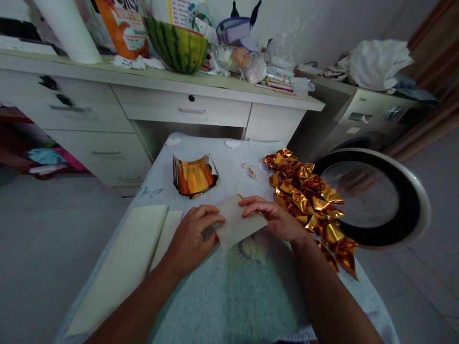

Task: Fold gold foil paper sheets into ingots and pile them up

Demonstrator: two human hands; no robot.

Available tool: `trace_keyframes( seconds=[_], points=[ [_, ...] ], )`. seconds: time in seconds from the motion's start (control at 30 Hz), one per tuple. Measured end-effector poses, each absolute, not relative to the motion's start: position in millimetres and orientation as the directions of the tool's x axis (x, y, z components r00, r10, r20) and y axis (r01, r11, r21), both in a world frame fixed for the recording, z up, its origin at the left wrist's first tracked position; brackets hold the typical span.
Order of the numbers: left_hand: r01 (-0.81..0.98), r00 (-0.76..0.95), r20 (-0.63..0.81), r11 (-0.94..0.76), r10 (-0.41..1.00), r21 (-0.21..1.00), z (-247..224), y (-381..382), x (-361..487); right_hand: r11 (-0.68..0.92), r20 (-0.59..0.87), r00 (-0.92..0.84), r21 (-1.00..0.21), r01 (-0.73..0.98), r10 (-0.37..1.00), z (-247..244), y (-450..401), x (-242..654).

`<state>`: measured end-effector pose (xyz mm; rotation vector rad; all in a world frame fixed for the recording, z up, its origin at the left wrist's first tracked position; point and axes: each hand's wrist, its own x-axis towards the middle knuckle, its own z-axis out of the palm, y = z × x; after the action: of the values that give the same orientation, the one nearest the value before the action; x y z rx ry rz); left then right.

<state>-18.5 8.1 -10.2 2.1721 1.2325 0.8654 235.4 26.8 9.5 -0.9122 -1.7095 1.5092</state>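
Note:
A small whitish paper sheet (236, 222) is held between my two hands above the cloth-covered table. My left hand (196, 234) pinches its left edge with thumb and fingers. On the other side, my right hand (274, 217) grips the right part, its fingers bent over the top. A bit of gold colour shows at the sheet's upper edge. Beyond my left hand lies a curved stack of gold foil sheets (195, 177). Folded gold foil pieces (301, 191) are heaped to the right of my right hand. Tiny scraps (251, 173) lie behind the sheet.
Large pale paper sheets (125, 258) lie on the table's left side. Behind the table (251, 296) stands a white counter (161, 83) with half a watermelon (175, 45), an orange bag (124, 28) and clutter. A washing machine (358, 119) with its door open is at the right.

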Motion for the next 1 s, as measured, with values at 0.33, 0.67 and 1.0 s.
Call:
trace_keyframes(
  seconds=[0.33,0.67,1.0],
  points=[
    [0.609,0.480,-0.085,-0.262,0.873,0.749,-1,3,-12,-0.070,-0.182,-0.559,-0.974,0.217,0.809,-2,25,233],
    [0.704,0.302,-0.039,-0.195,0.953,0.683,-9,3,-8,0.332,0.098,-0.346,-0.609,0.721,0.933,-6,24,215],
    [0.848,0.264,0.224,-0.336,0.938,0.410,-23,7,-3,0.347,0.111,-0.341,-0.525,0.777,0.933,-17,24,217]
  ],
)
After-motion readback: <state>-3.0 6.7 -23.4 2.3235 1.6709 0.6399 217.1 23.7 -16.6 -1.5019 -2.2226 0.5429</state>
